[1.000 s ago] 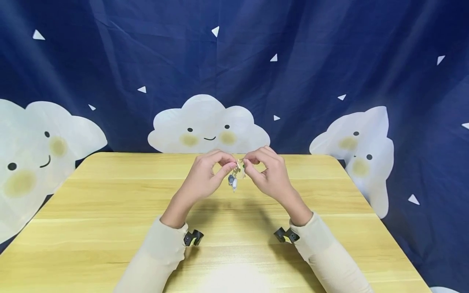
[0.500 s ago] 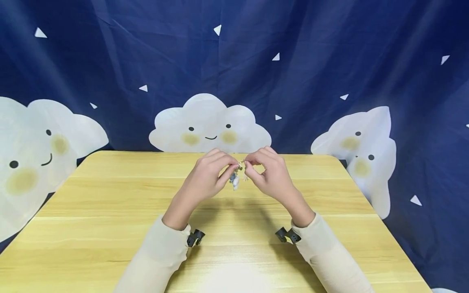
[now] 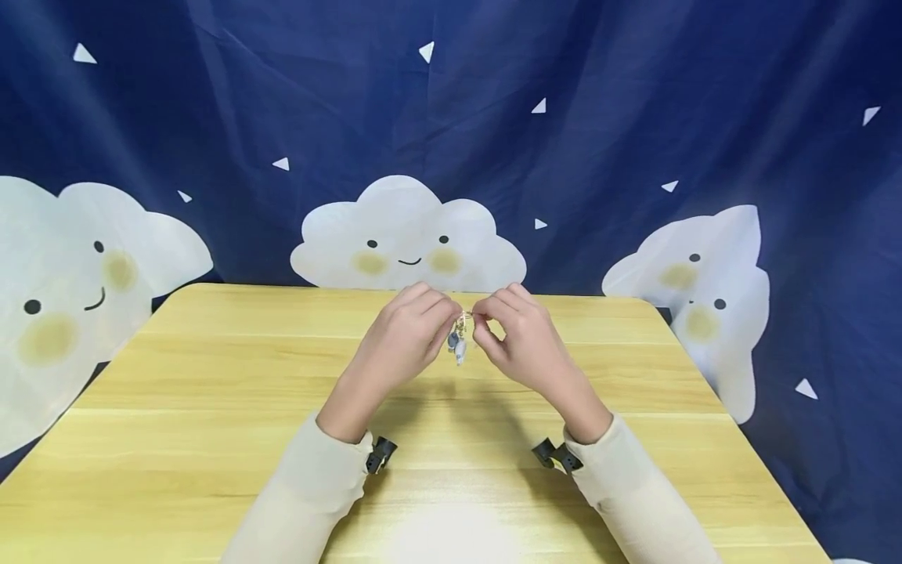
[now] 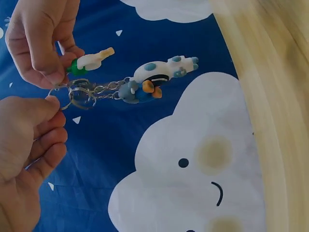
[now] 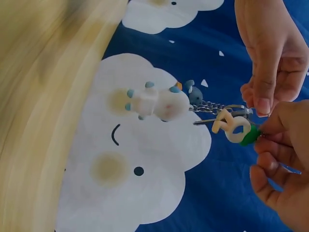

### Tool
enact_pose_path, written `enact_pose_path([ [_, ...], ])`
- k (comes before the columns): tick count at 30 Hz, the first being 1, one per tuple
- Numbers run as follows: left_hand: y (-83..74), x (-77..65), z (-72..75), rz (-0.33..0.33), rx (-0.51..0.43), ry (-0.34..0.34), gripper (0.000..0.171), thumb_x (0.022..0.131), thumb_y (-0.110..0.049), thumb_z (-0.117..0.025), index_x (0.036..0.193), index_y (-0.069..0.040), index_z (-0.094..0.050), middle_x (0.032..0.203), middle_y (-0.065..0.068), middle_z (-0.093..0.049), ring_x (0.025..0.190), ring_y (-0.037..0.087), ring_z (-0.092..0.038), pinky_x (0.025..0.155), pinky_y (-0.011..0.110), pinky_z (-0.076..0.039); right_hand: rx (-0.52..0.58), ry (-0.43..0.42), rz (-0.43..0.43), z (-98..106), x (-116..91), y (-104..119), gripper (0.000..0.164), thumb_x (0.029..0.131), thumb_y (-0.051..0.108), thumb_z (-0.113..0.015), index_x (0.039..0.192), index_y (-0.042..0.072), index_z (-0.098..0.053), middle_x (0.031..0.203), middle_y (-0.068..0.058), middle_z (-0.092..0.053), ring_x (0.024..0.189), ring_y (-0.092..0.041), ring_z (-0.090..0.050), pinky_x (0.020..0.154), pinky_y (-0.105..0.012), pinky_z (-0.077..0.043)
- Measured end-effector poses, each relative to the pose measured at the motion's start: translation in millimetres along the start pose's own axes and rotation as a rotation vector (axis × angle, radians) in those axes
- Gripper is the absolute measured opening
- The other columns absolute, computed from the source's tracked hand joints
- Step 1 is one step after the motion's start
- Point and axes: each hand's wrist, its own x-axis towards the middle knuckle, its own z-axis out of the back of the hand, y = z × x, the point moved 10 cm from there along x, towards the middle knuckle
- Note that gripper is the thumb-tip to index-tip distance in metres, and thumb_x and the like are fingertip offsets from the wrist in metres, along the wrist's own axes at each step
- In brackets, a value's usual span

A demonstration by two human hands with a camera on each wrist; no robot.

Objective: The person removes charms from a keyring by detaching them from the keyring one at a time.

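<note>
Over the far part of the table, my left hand (image 3: 405,333) and right hand (image 3: 524,337) meet fingertip to fingertip at a bunch of keychains. In the left wrist view, the left thumb and fingers pinch a metal key ring (image 4: 71,98). From it, short chains lead to a white cow-like figure with blue spots (image 4: 145,73) and a blue-grey figure with orange parts (image 4: 128,91). The right hand pinches beside the green end of a small green, white and peach charm (image 5: 237,130). A thin metal piece (image 5: 204,122) shows behind that charm.
Below the hands lies a light wooden table (image 3: 211,439). A dark blue curtain (image 3: 338,94) with white smiling clouds hangs behind its far edge. Each sleeve cuff carries a small black wrist camera (image 3: 381,454).
My left hand has shifted slightly right, and its fingers now cover more of the ring. The hanging figures have swung and moved a little right. My right hand keeps its pinch.
</note>
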Motion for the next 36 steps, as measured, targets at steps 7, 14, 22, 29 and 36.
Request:
enact_pose_path([
  [7,21.5,0.0,-7.4,0.201,-0.231,-0.026,0.009,0.099,-0.009,-0.068,0.102,-0.002,-0.073,0.099,0.007,-0.074,0.093,0.022,-0.065,0.082,0.032,-0.056,0.146,-0.032,-0.057,3,-1,-7,0.009,0.091,0.005,-0.062,0.086,0.005,-0.069,0.078,-0.002,-0.067,0.075,-0.019,-0.058,0.070,-0.032,-0.047],
  [14,34.6,-5.3,-11.3,0.338,-0.420,-0.149,0.009,0.097,-0.009,-0.070,0.100,-0.002,-0.074,0.088,0.007,-0.072,0.078,0.017,-0.066,0.068,0.031,-0.053,0.167,-0.074,-0.072,9,0,-8,0.014,0.094,0.009,-0.059,0.087,0.005,-0.070,0.078,-0.002,-0.064,0.076,-0.018,-0.057,0.071,-0.032,-0.048],
  [22,17.2,-1.0,-2.2,0.140,-0.256,-0.173,0.005,0.099,-0.002,-0.065,0.102,0.000,-0.068,0.096,0.011,-0.070,0.089,0.025,-0.062,0.078,0.033,-0.054,0.112,-0.050,-0.011,6,2,-2,0.014,0.092,0.006,-0.057,0.084,0.004,-0.068,0.077,-0.003,-0.063,0.073,-0.020,-0.054,0.067,-0.033,-0.045],
  [29,-14.7,0.5,7.1,-0.138,0.083,-0.180,0.014,0.095,0.012,-0.059,0.102,0.003,-0.066,0.097,0.012,-0.068,0.087,0.027,-0.059,0.078,0.033,-0.053,0.265,-0.022,-0.158,4,1,-14,0.011,0.087,0.008,-0.058,0.079,0.010,-0.066,0.075,0.002,-0.059,0.072,-0.014,-0.052,0.065,-0.027,-0.042],
  [36,-25.2,-2.1,5.2,-0.236,0.195,-0.172,0.015,0.094,0.013,-0.058,0.102,0.004,-0.067,0.097,0.013,-0.068,0.089,0.027,-0.062,0.083,0.034,-0.055,0.282,0.021,-0.264,2,-2,-24,0.013,0.090,0.009,-0.059,0.081,0.011,-0.068,0.076,0.003,-0.060,0.071,-0.014,-0.052,0.064,-0.028,-0.043],
])
